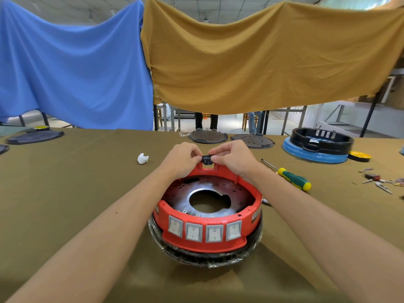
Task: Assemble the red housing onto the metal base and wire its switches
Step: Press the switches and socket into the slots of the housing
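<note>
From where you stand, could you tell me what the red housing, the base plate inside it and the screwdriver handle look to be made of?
Red housing: likely moulded plastic, uniform colour, soft sheen.
Base plate: apparently bare metal, grey, with a bright reflective ring around its centre hole.
Screwdriver handle: probably plastic or rubber, green with yellow ends; which one is unclear.

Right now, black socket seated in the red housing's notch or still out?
Cannot tell. Both hands, left hand and right hand, pinch the black socket at the red housing notch; fingers hide its fit.
</note>
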`<control>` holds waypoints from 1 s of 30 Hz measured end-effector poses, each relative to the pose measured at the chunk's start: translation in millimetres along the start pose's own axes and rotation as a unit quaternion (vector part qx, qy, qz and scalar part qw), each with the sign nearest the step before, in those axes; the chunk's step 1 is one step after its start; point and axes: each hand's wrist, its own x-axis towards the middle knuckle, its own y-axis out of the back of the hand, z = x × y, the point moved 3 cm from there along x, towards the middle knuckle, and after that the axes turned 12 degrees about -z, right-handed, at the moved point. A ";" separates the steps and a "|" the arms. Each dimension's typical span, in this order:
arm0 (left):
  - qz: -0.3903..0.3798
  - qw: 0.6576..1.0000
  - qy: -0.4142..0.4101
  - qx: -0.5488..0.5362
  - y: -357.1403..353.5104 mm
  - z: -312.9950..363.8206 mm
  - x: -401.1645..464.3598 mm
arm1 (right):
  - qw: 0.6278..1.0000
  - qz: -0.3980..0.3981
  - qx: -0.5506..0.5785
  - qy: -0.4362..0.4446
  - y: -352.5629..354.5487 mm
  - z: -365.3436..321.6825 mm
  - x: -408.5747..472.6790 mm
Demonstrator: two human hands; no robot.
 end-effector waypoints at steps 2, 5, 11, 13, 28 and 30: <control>0.007 1.000 0.005 -0.007 0.3 -0.3 0.5 | 1.000 0.007 0.005 0.000 0.1 -0.1 0.1; -0.003 1.000 0.004 -0.004 0.2 -0.1 0.0 | 1.000 0.004 0.001 -0.006 -0.4 -0.4 0.5; -0.004 1.000 -0.001 -0.004 0.4 -0.3 -0.5 | 1.000 0.001 -0.013 -0.020 0.1 0.1 0.2; -0.007 1.000 -0.001 -0.008 0.4 -0.5 -0.3 | 1.000 -0.003 -0.016 -0.022 0.3 -0.2 0.0; -0.010 1.000 -0.012 0.002 0.7 -2.9 0.8 | 0.999 -0.004 -0.043 -0.027 -1.3 -2.4 -0.9; -0.011 1.000 -0.018 0.010 1.3 -2.4 0.2 | 0.999 0.001 -0.047 -0.021 -1.8 -2.6 -1.5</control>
